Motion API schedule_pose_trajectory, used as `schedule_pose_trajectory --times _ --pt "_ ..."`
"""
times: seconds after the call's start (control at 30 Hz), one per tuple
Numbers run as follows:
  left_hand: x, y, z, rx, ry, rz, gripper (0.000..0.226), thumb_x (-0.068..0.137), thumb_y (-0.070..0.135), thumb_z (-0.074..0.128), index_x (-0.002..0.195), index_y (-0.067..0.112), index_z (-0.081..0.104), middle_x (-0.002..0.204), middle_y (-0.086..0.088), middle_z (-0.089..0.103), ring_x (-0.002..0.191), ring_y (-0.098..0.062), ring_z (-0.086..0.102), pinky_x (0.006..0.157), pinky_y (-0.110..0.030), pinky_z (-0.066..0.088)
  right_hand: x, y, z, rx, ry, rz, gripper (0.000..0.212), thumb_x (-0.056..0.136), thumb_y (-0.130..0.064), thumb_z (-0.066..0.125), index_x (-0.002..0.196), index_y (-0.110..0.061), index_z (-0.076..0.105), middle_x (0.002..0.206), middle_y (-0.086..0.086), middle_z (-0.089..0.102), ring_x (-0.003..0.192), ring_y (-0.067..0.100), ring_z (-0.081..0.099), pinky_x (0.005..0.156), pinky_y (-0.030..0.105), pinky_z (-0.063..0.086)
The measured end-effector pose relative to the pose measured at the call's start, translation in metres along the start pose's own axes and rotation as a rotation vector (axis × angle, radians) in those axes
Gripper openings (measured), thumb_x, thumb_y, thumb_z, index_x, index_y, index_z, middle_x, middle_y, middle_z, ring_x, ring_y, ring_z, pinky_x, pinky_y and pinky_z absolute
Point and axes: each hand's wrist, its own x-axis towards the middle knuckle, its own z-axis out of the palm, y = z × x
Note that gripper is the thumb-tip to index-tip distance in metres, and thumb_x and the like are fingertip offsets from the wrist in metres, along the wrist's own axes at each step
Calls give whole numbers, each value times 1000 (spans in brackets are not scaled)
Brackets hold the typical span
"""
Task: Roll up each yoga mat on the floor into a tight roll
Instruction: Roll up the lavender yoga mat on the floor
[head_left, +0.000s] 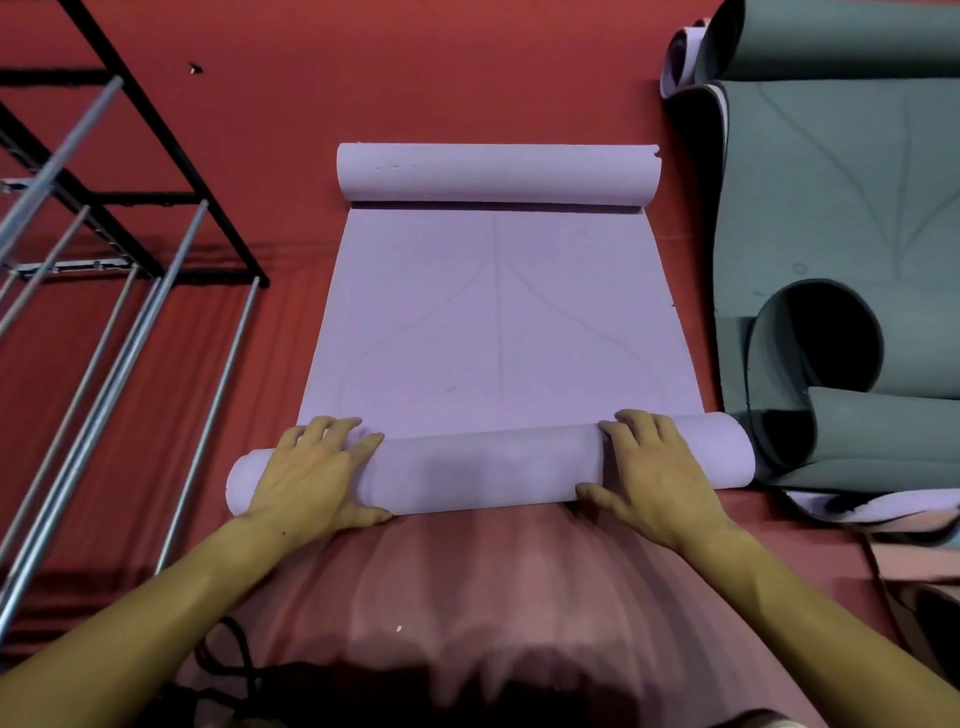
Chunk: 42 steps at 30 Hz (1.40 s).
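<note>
A lilac yoga mat (498, 322) lies on the red floor in front of me, its flat middle stretching away. Its near end is wound into a roll (483, 467) and its far end curls into a second roll (498, 174). My left hand (317, 473) lies over the left part of the near roll, fingers draped over the top and thumb at the near side. My right hand (649, 473) lies over the right part the same way. Grey-green mats (841, 218) lie loosely curled to the right.
A black metal frame (156, 171) and several silver metal bars (119, 322) stand at the left. The red cloth floor (467, 582) is wrinkled just before me. A black cable (228, 660) lies near my left forearm. More mat edges (883, 519) pile up at the right.
</note>
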Motion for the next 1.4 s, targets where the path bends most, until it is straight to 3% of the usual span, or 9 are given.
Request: schedule_pose_trajectory --times 0.23,0.43,0.73,0.83,0.93,1.07,1.17,1.3,1.4 --pt "5 -9 -1 -34 20 6 105 60 103 37 142 42 57 109 7 58 94 -23 54 71 -37 43 4 5 2 -52 5 -2 99 81 -85 44 145 -10 52 134 10 53 118 33 51 106 46 46" --pt "0 -9 3 -112 128 -17 86 75 91 44 137 34 61 128 5 58 100 -24 61 76 -42 48 17 7 5 -75 -2 -40 82 78 -66 75 134 -9 57 138 13 55 126 36 50 111 48 42" --pt "2 -12 1 -197 135 -20 75 80 85 48 136 38 59 122 14 57 100 -19 59 80 -38 42 23 2 -4 -75 20 -15 67 80 -56 79 130 -18 57 115 2 55 101 25 53 73 35 49" --pt "3 -14 0 -247 132 -29 72 82 82 50 139 39 57 125 13 56 103 -19 60 82 -38 48 26 4 -3 -66 39 -38 58 83 -54 76 126 -18 60 118 2 60 103 25 57 77 37 51" --pt "2 -13 2 -333 142 -27 71 84 76 55 144 38 56 128 11 54 107 -17 58 90 -36 51 30 6 -3 -69 32 -61 60 89 -53 69 133 -14 60 134 6 60 123 31 55 99 42 50" --pt "7 -13 4 -206 84 5 92 73 70 73 152 32 45 139 0 54 121 -27 59 102 -47 50 36 10 -1 -166 -12 -79 90 84 -75 55 148 -12 50 145 13 53 130 39 49 111 55 41" --pt "12 -11 7 -100 38 -21 109 66 54 93 157 30 40 144 -9 55 128 -33 56 106 -55 48 41 10 4 -228 -79 -82 109 73 -76 72 155 -11 40 148 14 48 135 39 45 116 58 34" --pt "20 -15 2 -44 -8 -16 111 64 56 93 157 30 40 143 -8 59 126 -34 60 100 -52 52 49 10 7 -261 -68 -76 102 70 -58 84 151 -10 44 143 13 53 127 38 51 112 56 37" --pt "23 -20 -8 -38 -28 10 102 65 62 89 153 37 44 135 5 63 117 -27 64 75 -43 56 50 10 4 -266 -56 -82 96 67 -52 87 145 -11 49 135 11 58 117 37 55 105 52 42"
